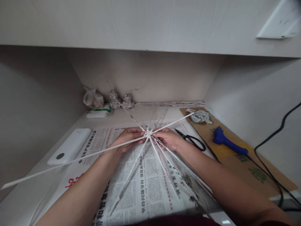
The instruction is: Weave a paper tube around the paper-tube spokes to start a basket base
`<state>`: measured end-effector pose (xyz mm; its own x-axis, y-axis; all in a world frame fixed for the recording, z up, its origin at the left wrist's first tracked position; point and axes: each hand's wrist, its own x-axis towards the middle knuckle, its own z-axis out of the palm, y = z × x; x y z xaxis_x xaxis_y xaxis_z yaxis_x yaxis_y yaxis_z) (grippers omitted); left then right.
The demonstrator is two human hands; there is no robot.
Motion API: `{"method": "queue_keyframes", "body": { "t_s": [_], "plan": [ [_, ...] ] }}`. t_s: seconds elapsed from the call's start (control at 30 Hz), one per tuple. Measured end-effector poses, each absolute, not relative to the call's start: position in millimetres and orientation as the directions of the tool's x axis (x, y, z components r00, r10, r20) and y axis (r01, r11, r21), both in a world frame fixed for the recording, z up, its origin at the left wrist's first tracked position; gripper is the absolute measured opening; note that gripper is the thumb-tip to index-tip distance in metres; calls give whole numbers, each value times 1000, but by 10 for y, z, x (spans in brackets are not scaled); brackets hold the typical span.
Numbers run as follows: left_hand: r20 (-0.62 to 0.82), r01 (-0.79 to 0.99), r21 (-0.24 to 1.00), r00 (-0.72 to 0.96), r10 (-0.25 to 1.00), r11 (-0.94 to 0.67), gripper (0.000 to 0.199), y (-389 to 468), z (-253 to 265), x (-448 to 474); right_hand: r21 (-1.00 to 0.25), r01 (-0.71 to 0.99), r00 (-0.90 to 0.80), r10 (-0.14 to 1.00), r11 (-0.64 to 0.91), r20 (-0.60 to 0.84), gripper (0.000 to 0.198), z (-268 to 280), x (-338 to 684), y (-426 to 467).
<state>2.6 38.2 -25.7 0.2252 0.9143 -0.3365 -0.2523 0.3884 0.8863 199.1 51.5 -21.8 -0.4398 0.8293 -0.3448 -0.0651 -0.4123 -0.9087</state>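
Observation:
Several rolled newspaper sticks, mostly white and some with print, cross at a small woven hub (148,134) and fan out in all directions. My left hand (131,137) pinches the left side of this woven paper piece, thumb on top. On the opposite side, my right hand (167,137) grips close to the hub with closed fingers. A long white paper stick (77,160) runs from the hub across my left forearm. Another white stick (175,121) points up to the right. Beneath both hands lies a spread newspaper (131,188).
Black-handled scissors (192,141) lie beyond my right hand. A blue glue gun (229,142) with a cable rests on cardboard (249,166). At left is a white box-like device (70,146). Woven gourd-shaped pieces (114,99) and a plastic bag (93,98) stand at the back wall. A ledge (145,28) overhangs.

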Motion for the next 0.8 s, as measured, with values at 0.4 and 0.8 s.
{"method": "queue_keyframes", "body": {
  "t_s": [0.4,0.8],
  "plan": [
    [-353,-270,864,273,895,424,13,410,-240,5,-919,-118,-424,856,-377,-296,17,-230,1985,505],
    [-274,-195,923,268,924,330,24,383,-206,6,-942,-122,-390,888,-312,-243,26,-239,1960,478]
  ]
}}
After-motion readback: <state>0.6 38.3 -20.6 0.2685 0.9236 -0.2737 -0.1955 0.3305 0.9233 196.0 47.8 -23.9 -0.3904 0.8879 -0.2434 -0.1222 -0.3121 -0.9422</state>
